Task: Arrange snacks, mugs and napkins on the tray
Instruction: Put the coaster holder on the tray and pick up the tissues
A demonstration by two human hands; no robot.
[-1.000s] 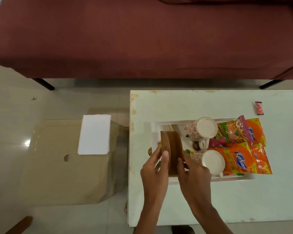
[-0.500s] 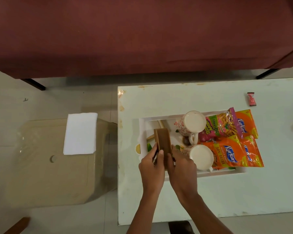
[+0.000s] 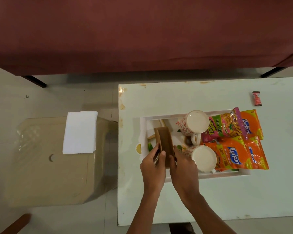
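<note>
1. Brown and arched, the napkin holder (image 3: 165, 142) stands on edge in the left part of the tray (image 3: 227, 176), its two boards running away from the person.
2. The left hand (image 3: 152, 168) grasps its near end, thumb on the inner face and fingers curled round the outer board. The right hand (image 3: 183, 166) clasps the other side with bent fingers. Holding it from both flanks probably keeps it upright and square while it is seated.
3. Whether its base already rests on the tray floor cannot be told, as the hands hide the near end.
4. Just right of it stand the far mug (image 3: 195, 121) and the near mug (image 3: 204, 158), both upright with their handles toward the person. They keep to the tray's middle and leave the left end for the holder.
5. Beyond them the pink packet (image 3: 227, 127) and the orange Kurkure packets (image 3: 233, 154) lie flat and overlapping, spilling over the tray's right rim.
6. The napkins (image 3: 79, 132), a white folded stack, lie well apart on a beige stool (image 3: 49, 166) wrapped in clear film, left of the table (image 3: 210, 200). They seem to be the last part left to bring, and the holder is likely being set to take them.
7. A small red sachet (image 3: 257, 98) lies alone on the table past the tray, and a maroon sofa (image 3: 142, 31) fills the far side.
</note>
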